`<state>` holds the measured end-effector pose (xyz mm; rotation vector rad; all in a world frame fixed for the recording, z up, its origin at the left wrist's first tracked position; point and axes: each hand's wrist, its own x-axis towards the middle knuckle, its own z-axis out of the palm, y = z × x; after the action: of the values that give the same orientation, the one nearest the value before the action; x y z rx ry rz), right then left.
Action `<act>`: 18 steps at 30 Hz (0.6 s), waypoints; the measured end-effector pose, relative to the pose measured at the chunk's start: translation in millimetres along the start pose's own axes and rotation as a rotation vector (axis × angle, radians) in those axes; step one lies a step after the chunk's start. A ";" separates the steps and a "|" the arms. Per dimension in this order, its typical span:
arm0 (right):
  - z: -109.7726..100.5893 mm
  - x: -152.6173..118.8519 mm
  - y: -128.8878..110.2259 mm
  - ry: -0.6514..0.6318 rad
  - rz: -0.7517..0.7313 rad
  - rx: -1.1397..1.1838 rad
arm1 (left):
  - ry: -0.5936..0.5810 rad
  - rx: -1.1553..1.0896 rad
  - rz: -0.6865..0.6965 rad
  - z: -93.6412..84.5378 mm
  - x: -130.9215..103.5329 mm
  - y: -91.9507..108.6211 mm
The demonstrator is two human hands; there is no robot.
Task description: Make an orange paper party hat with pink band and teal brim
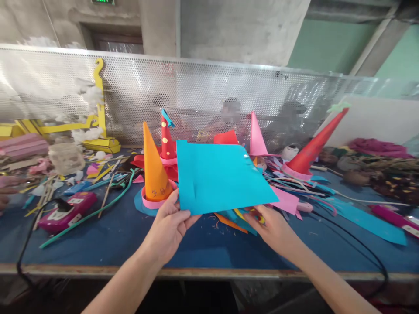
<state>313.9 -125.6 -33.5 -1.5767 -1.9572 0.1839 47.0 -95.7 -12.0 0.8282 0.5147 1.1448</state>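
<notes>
My left hand [172,222] pinches the lower left corner of a bright blue craft sheet [222,176], held up above the table. Below the sheet's right part, my right hand [270,222] is closed around the yellow handle of what look like scissors [261,216]; the blades are hidden. An orange cone hat [153,170] with handwriting and a pink band stands just left of the sheet. Behind the sheet are a red cone hat with yellow dots [166,141] and a pink cone [258,137]. Orange scraps [231,221] lie under the sheet.
A red cone hat [314,146] leans at the right. Magenta power strips [68,211] lie left and right, with a black cable [356,246]. Sticks, a green tube [88,218] and scraps cover the left. A perforated metal screen [203,100] stands behind; another person's hand [5,192] shows far left.
</notes>
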 end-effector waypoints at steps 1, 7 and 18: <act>2.3 -6.0 -12.6 -0.017 0.011 0.115 | 0.008 -0.026 -0.015 0.2 -3.0 -4.3; 35.0 -14.0 -70.9 0.173 0.354 1.317 | -0.064 -0.086 -0.111 7.8 -17.9 -24.2; 40.8 -26.0 -74.0 0.258 0.415 1.270 | -0.001 0.121 -0.027 -4.3 9.0 -17.3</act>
<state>232.7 -159.7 -41.3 -0.9807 -0.8666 1.0759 57.1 -89.1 -27.9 0.9235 0.5967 1.0968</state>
